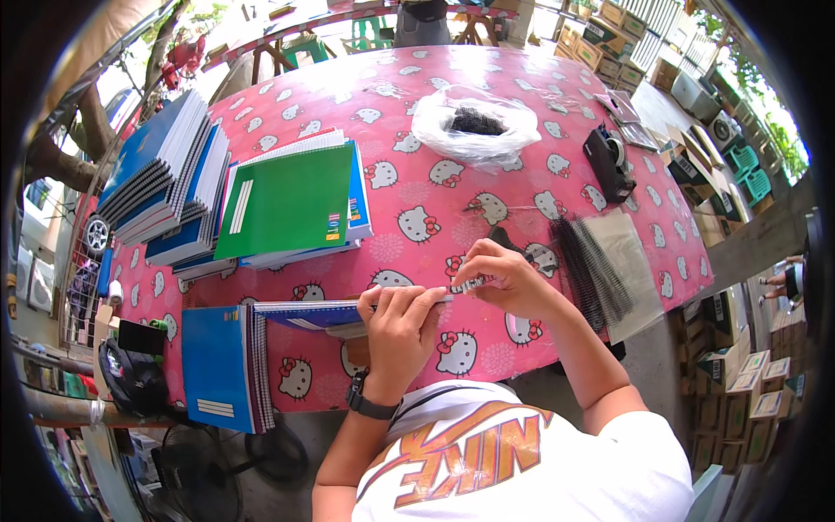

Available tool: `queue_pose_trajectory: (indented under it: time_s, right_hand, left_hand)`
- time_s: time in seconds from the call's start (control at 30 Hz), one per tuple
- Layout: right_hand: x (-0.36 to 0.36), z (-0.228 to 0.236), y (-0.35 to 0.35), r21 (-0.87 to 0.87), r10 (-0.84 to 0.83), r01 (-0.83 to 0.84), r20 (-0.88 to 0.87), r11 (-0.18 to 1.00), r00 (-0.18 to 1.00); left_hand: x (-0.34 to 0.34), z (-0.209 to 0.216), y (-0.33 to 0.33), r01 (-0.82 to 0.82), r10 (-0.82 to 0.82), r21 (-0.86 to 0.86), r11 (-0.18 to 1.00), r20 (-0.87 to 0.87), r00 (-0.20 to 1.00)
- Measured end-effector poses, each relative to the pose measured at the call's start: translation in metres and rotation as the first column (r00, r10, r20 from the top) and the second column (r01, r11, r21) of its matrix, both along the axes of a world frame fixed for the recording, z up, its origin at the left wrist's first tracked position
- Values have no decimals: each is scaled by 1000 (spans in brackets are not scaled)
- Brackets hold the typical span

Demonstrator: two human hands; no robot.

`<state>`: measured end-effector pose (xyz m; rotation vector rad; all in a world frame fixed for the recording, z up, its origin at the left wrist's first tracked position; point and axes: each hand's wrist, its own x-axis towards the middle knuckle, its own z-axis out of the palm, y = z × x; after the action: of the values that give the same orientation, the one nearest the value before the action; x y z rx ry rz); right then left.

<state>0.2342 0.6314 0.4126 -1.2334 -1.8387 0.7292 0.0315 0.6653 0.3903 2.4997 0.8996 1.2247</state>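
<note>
Head view: both hands at the near side of the pink table (565,344), work centred just in front of the white shirt (531,461). Left hand (402,320): fingers curled over the pad (304,313), near its right end; grip closed on it. Pad is purple-blue, seen almost edge-on, lying roughly left to right along the near part of the table. Right hand (509,277): grip narrow, thumb and fingers pinching a dark ridged coil (471,284) at the pad's right end; fine detail of the contact too small to read. Black watch (370,402) on left wrist. Blue notebook (213,365) flat at the near left corner, beside the pad's left end, binding to the right. Farther back on the left, green notebook (287,204) on top of a low pile; left of it, a taller stack (165,165) of blue notebooks. Far middle: clear plastic bag (435,126), open, black coils (478,122) inside. Right side: tape dispenser (616,181); nearer, a row of loose black coils (591,270) partly on a clear sheet (635,265).
</note>
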Motion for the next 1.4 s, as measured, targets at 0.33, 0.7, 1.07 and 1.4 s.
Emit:
queue_pose_trajectory:
  time_s: [0.33, 0.7, 1.07, 1.4]
  right_hand:
    - [-2, -6, 2, 76, 48, -46, -25, 996, 999]
    - [1, 6, -13, -86, 146, -146, 4, 986, 989]
    - [-10, 6, -17, -12, 41, -40, 34, 999, 999]
    - [57, -72, 12, -73, -535, 806, 713, 587, 454]
  left_hand:
    - [-5, -2, 1, 62, -63, -72, 995, -8, 998]
    - [-5, -2, -9, 29, -24, -96, 995, 55, 998]
    - [3, 8, -11, -18, 19, -127, 992, 12, 1000]
    - [-4, -2, -11, 8, -12, -27, 1000, -160, 987]
